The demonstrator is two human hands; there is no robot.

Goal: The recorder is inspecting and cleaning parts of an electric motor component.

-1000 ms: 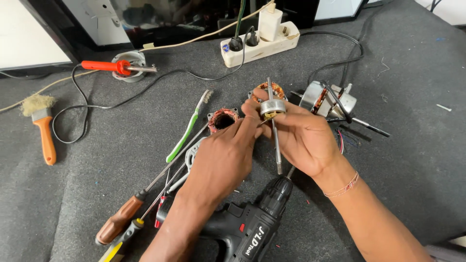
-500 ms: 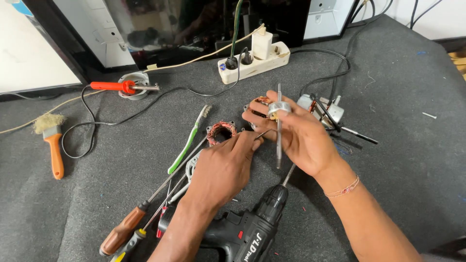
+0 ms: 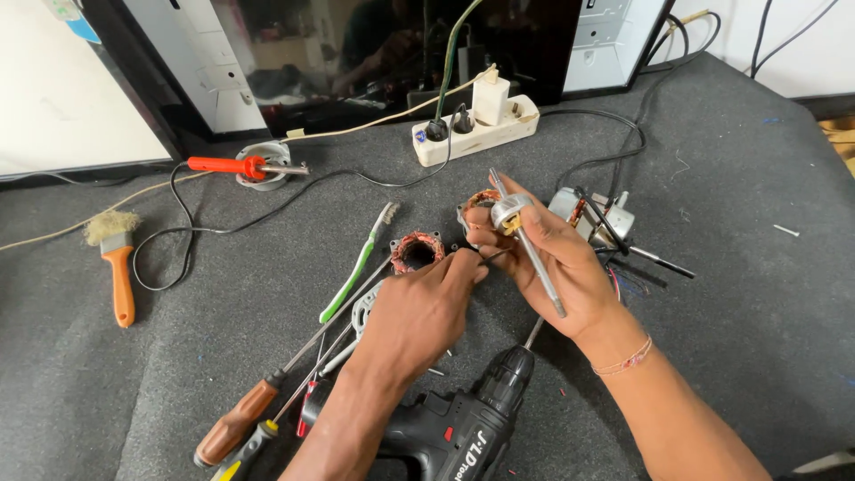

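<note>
My right hand [image 3: 554, 263] grips a small motor rotor [image 3: 509, 212] with a long steel shaft [image 3: 543, 273], held tilted above the grey mat. A copper-wound part [image 3: 481, 199] shows just behind its fingers. My left hand [image 3: 420, 312] has its fingers pinched together at a thin wire or pin [image 3: 495, 254] that reaches towards the rotor. A round copper-wound stator [image 3: 416, 250] lies on the mat right by the left fingertips. What exactly the left fingers pinch is too small to tell.
A black cordless drill [image 3: 454, 426] lies under my wrists. Screwdrivers [image 3: 267, 396] and a green toothbrush [image 3: 356, 265] lie to the left, an orange brush [image 3: 116, 267] and a red soldering iron [image 3: 233, 166] farther left. A white power strip [image 3: 472, 134] sits behind, a motor housing [image 3: 595, 214] at right.
Both hands have shifted slightly right and nearer together. The left fingers have closed in on the thin piece beside the rotor; the rotor stays in the right hand.
</note>
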